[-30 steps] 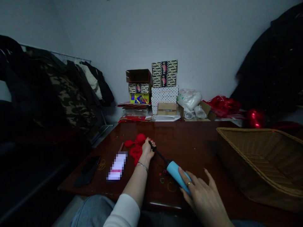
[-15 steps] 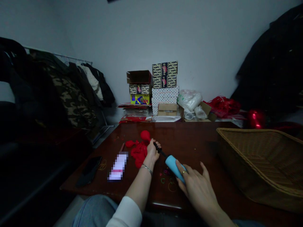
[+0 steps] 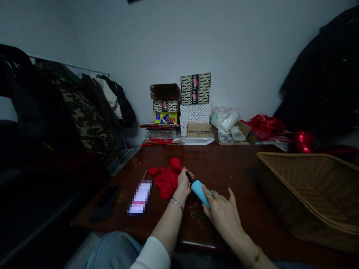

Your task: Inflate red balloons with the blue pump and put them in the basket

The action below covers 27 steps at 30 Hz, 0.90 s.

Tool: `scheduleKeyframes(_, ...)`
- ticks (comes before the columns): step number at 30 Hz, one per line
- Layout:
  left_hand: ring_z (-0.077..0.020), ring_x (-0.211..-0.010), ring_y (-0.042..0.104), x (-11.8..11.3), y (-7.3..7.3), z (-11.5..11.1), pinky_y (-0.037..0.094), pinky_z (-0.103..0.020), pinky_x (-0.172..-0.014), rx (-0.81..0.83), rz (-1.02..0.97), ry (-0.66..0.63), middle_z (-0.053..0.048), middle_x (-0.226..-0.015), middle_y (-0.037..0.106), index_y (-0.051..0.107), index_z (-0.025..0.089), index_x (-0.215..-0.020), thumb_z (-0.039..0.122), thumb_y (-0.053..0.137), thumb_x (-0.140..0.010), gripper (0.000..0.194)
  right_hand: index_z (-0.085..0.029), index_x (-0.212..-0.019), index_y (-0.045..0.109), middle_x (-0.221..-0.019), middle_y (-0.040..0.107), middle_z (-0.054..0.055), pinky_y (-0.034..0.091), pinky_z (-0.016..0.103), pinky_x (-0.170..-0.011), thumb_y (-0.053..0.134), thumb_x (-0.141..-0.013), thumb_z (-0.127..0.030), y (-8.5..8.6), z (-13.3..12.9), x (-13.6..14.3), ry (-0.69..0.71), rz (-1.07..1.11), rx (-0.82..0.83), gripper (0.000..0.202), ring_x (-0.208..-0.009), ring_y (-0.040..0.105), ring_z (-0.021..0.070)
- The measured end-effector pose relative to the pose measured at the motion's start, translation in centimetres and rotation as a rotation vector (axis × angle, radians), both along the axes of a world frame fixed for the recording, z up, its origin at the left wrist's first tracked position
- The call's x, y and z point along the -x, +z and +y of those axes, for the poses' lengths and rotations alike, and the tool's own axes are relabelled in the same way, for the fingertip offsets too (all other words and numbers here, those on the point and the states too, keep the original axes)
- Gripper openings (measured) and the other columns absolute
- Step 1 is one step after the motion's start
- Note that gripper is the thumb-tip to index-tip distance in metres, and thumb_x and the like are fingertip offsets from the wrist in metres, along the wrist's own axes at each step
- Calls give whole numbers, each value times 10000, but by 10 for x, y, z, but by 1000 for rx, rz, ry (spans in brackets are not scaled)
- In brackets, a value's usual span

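The left hand (image 3: pixel 183 182) is closed round the black end of a pump (image 3: pixel 201 192), its grip narrow and firm by the look of it. The right hand (image 3: pixel 224 213) holds the pump's blue barrel, one finger raised clear of it. Between the two, the pump slants over the table (image 3: pixel 230 164).

Just past the left hand sits a red balloon (image 3: pixel 175 164) — slightly swollen, its narrow end running toward the fist. I cannot tell from here whether the fingers pinch it. More red balloons (image 3: pixel 166 183) lie in a heap just beside that hand, on its left.

Farther left I see a lit phone (image 3: pixel 140 198) and some yellow bands (image 3: pixel 121 195). A small green band (image 3: pixel 193 215) lies on the wood near the pump. Over on the right stands a wicker basket (image 3: pixel 276 194), and boxes (image 3: pixel 195 88) are stacked beyond the table's far edge.
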State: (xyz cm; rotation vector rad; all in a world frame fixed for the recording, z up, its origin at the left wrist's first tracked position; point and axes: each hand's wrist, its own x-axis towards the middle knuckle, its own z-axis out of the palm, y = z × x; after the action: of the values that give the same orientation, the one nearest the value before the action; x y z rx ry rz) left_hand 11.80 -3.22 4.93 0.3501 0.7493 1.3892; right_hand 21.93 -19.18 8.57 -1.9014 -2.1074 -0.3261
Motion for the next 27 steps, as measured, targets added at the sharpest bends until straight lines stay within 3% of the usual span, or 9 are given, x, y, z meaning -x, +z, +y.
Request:
scheduleKeyframes(7,-58,-371,361,16,-1,11,269,-165,-384,-19,11,71,54,-481,381,414,173,-657,207,466,-868,220,-225,-1332,437,-1073,663,68,165,544,-1042,538,-831,-251,-12,-19,-14,60,24,-21,512,-825,634,201)
scheduleKeyframes(15,-61,-378,362,27,11,16,273,-163,-377,-42,2,51,55,-489,363,391,179,-659,203,449,-884,233,-234,-1334,422,-1048,674,63,180,560,-1031,457,-853,-270,-27,-47,-38,131,7,-228,483,-753,629,187)
scheduleKeyframes(21,-57,-374,354,32,18,18,271,-160,-370,-19,-29,69,58,-496,356,392,178,-665,204,439,-892,234,-220,-1354,386,-1056,666,70,187,559,-1025,426,-871,-255,-23,-57,-43,149,4,-248,486,-755,627,180)
scheduleKeyframes(27,-52,-380,358,29,25,15,277,-154,-373,-47,-73,52,58,-507,360,395,178,-674,259,479,-890,246,-224,-1316,439,-1059,665,64,156,564,-1038,503,-832,-237,-11,-47,-38,110,32,-159,488,-802,634,195)
